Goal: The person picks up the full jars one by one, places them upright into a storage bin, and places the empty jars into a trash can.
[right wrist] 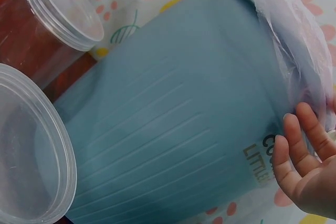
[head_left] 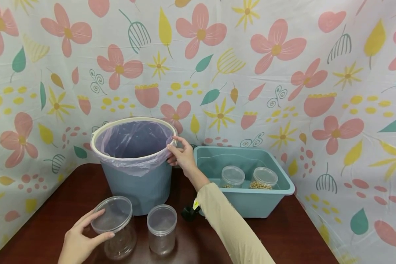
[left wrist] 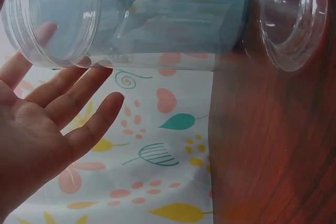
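Note:
On the near left, my left hand (head_left: pixel 80 234) reaches around the lidded top of a large clear plastic jar (head_left: pixel 120 240), thumb on one side and fingers on the other. The left wrist view shows the fingertips (left wrist: pixel 116 103) along the jar's side, close below its lid (left wrist: pixel 58 19). My right hand (head_left: pixel 183 156) holds the right side of the white rim (head_left: pixel 100 137) of a blue-grey trash can (head_left: pixel 136 187). Its thumb is at the rim, while its other fingers (right wrist: pixel 281 150) lie against the outside. A thin purple bag (head_left: pixel 140 168) lines the can and folds over its edge.
A smaller lidded clear jar (head_left: pixel 162 234) stands beside the large one. Right of the can, a teal basin (head_left: pixel 244 201) holds two lidded jars, one (head_left: pixel 263 179) with tan beans or similar pieces. A flowered sheet (head_left: pixel 214 80) hangs behind the dark wooden table (head_left: pixel 292 238).

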The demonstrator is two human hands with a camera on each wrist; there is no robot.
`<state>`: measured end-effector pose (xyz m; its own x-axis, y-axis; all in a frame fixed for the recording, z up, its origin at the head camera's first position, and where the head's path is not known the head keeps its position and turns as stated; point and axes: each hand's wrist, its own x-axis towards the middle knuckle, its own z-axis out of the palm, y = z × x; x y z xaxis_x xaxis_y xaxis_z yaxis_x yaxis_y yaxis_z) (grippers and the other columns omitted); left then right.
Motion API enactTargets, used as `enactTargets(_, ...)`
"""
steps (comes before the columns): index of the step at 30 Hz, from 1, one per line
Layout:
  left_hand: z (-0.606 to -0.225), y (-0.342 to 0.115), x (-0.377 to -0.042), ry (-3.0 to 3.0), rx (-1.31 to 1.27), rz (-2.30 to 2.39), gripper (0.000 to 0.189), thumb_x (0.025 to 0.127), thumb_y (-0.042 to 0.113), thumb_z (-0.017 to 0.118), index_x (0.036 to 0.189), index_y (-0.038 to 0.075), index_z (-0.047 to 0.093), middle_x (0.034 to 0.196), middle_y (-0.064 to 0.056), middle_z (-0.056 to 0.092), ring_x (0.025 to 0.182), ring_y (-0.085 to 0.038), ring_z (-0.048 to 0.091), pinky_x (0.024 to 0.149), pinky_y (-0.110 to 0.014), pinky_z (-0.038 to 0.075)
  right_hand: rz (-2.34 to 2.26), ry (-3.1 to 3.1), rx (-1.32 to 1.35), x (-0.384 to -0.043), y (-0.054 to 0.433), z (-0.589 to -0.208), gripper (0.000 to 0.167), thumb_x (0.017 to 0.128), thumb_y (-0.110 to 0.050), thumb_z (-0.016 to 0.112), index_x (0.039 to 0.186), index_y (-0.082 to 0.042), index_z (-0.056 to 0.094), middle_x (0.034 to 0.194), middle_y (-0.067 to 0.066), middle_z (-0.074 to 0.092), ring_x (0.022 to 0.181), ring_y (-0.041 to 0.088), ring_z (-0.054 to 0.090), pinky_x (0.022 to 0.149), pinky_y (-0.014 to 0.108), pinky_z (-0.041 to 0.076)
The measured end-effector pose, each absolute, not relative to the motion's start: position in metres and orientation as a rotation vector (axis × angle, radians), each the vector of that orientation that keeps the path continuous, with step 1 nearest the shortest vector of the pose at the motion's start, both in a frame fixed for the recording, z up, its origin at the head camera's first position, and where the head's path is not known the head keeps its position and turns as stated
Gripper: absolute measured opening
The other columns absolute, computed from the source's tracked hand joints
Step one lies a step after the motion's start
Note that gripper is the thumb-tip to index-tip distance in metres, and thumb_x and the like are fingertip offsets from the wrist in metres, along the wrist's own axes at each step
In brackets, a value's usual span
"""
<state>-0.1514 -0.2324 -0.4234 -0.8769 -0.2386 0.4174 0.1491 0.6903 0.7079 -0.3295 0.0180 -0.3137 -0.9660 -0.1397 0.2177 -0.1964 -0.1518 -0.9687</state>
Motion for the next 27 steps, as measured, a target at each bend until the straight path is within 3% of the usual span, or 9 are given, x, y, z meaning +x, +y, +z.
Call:
enactTargets(3,-0.422,-0.231,-0.151,-2.436,0.057,-1.05,0.069,0.054,0.035,0.084,0.114,0.011,0.061,0.122,-0.017,0.051,0.103,-0.031,0.049,0.068,-0.006,0.032,2.33,-2.02,0.397,-0.329,0.018,-0.314,0.043,0.085,-0.012,0.06,0.127,-0.01,0.047,0.054,0.001,0.057,0.043,0.013,0.054,0.043,0.026,0.045)
enactTargets(6,-0.422,-0.229,-0.151,-2.422,0.082,-1.026,0.07,0.052,0.038,0.085,0.113,0.012,0.063,0.121,-0.015,0.053,0.102,-0.032,0.05,0.067,-0.006,0.033,2.335,-2.021,0.394,-0.329,0.018,-0.314,0.044,0.085,-0.013,0.06,0.127,-0.011,0.047,0.054,0.001,0.057,0.043,0.014,0.054,0.043,0.026,0.045)
enactTargets(8,-0.422,-0.228,-0.15,-2.414,0.106,-1.023,0.07,0.051,0.039,0.085,0.112,0.013,0.063,0.121,-0.014,0.053,0.103,-0.034,0.051,0.07,-0.012,0.038,2.334,-2.023,0.392,-0.329,0.018,-0.314,0.044,0.085,-0.013,0.06,0.127,-0.011,0.047,0.054,0.002,0.057,0.043,0.014,0.054,0.043,0.026,0.045)
enactTargets(12,-0.422,-0.227,-0.151,-2.37,0.143,-1.03,0.069,0.049,0.039,0.085,0.111,0.015,0.065,0.121,-0.011,0.054,0.105,-0.034,0.051,0.074,-0.008,0.036,2.333,-2.026,0.39,-0.329,0.018,-0.314,0.044,0.085,-0.013,0.061,0.127,-0.011,0.047,0.054,0.002,0.057,0.043,0.014,0.054,0.043,0.026,0.045)
enactTargets(15,-0.421,-0.226,-0.151,-2.31,0.142,-1.035,0.067,0.048,0.033,0.087,0.11,0.017,0.066,0.121,-0.007,0.055,0.109,-0.02,0.051,0.073,0.001,0.028,2.336,-2.028,0.389,-0.329,0.018,-0.314,0.043,0.085,-0.014,0.061,0.127,-0.011,0.048,0.054,0.002,0.057,0.043,0.014,0.054,0.043,0.026,0.045)
enactTargets(20,-0.419,-0.225,-0.15,-2.218,0.112,-1.075,0.065,0.049,0.023,0.088,0.109,0.018,0.067,0.119,-0.006,0.056,0.104,0.013,0.041,0.074,-0.001,0.031,2.353,-2.033,0.391,-0.33,0.019,-0.313,0.045,0.086,-0.014,0.061,0.128,-0.011,0.047,0.055,0.003,0.057,0.043,0.014,0.054,0.043,0.026,0.045)
enactTargets(27,-0.409,-0.226,-0.148,-2.148,0.044,-1.08,0.064,0.047,0.014,0.089,0.108,0.015,0.068,0.12,-0.001,0.055,0.106,0.01,0.043,0.072,-0.003,0.035,2.344,-2.067,0.39,-0.324,0.02,-0.306,0.046,0.086,-0.013,0.06,0.13,-0.008,0.045,0.056,0.004,0.057,0.044,0.016,0.054,0.045,0.028,0.045)
